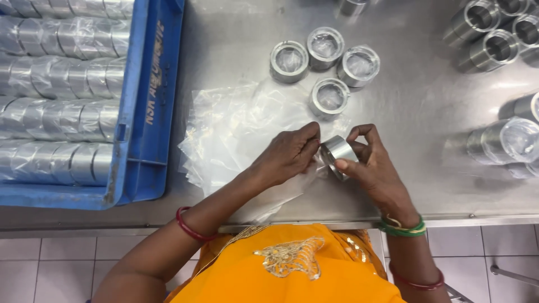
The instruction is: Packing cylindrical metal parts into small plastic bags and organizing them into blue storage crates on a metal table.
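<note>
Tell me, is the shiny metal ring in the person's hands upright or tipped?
Tipped. The shiny metal ring lies on its side between the right hand and left hand; its opening faces sideways.

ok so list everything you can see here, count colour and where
metal ring in hand: one, silver, held between both hands at the table's front edge
wrapped rings: four, silver in clear plastic, standing on the table beyond the hands
plastic bags: a loose pile, clear, on the table under the left hand
crate: one, blue, at the left, filled with rows of wrapped silver rings
bare rings: several, silver, at the top right corner
more rings: a few, silver, some wrapped, at the right edge
table: one, steel grey
floor tiles: pale, below the table
bangles: red on the left wrist, green and red on the right
garment: orange with gold embroidery
left hand: fingers pinching by the ring
right hand: fingers around the ring
</note>
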